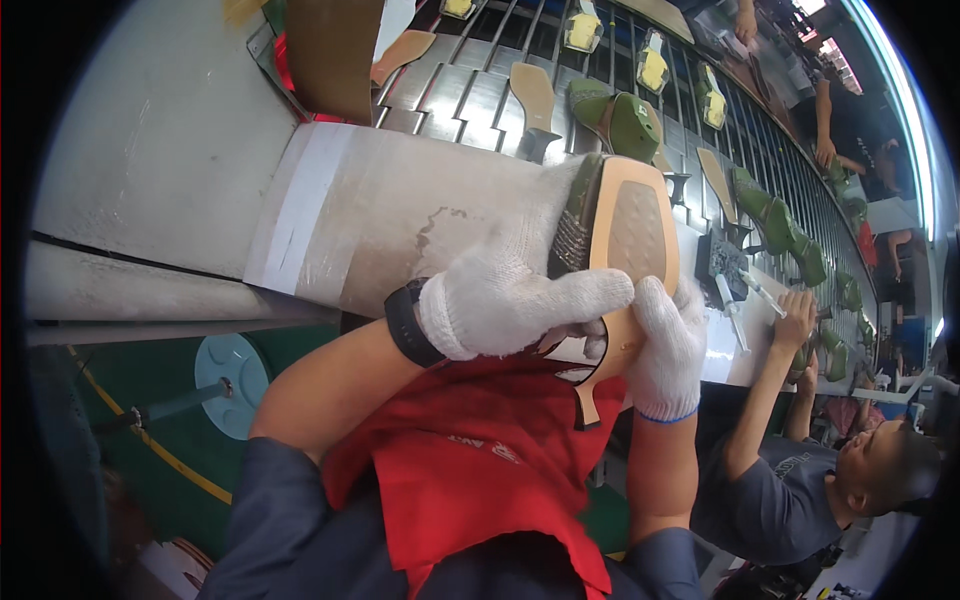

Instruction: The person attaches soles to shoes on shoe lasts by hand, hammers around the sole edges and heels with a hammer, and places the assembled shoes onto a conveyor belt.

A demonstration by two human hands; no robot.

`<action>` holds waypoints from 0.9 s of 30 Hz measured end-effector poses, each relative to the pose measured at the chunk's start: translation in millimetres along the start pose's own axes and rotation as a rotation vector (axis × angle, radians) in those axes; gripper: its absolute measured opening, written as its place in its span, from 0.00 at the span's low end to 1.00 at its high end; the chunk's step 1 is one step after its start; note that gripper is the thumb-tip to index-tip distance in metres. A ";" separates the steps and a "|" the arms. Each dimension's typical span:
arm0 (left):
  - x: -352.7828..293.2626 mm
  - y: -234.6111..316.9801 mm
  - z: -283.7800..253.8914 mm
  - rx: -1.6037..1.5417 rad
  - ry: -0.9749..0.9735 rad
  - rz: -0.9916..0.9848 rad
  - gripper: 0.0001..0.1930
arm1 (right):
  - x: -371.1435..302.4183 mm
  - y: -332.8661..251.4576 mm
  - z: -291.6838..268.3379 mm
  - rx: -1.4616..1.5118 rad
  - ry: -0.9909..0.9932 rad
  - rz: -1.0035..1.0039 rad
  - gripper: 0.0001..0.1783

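Observation:
A heeled sandal [638, 220] is held sole up over the front edge of the bench, its tan sole facing me and its heel pointing down toward my apron. Green material and a glittery strap show along its left side. My left hand [505, 298], in a white knitted glove, grips it from the left, the thumb lying across the sole. Also gloved, my right hand [664, 345] clasps the right side, thumb pressed on the sole near the other thumb. The fingers behind the sandal are partly hidden.
Beyond the bench [390, 200] runs a metal slatted conveyor [480, 85] with loose tan soles [533, 95], green sandals [630, 125] and yellow pieces in clear holders [583, 30]. Syringes [732, 315] lie by a dark block [720, 262]. A co-worker [790, 480] reaches in from the right; a stool [232, 385] stands lower left.

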State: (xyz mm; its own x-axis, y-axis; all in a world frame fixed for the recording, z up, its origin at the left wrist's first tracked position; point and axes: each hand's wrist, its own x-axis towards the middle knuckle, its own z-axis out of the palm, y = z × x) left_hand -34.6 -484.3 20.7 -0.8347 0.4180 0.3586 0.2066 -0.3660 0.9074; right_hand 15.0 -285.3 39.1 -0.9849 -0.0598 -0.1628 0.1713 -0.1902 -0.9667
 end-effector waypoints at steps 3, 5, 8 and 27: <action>-1.5 -1.5 0.9 -0.047 -0.001 -0.010 0.35 | -2.5 -1.6 -2.4 -0.013 -0.062 0.002 0.29; -4.2 7.6 0.9 -0.109 0.004 -0.092 0.33 | -3.5 -3.3 0.4 0.007 -0.065 -0.030 0.26; -7.5 1.3 5.3 -0.163 0.057 -0.115 0.30 | -5.1 -5.3 5.2 0.015 -0.078 -0.046 0.23; -56.8 49.0 -27.3 -0.067 0.430 -0.350 0.31 | -28.4 -3.7 41.5 -0.443 -0.366 -0.126 0.16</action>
State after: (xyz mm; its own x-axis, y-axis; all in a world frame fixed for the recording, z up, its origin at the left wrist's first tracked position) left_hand 9.1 -548.6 38.9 -0.9836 0.1525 -0.0961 -0.1416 -0.3240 0.9354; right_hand 43.4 -323.6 55.5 -0.9101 -0.4126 -0.0384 -0.0516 0.2048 -0.9774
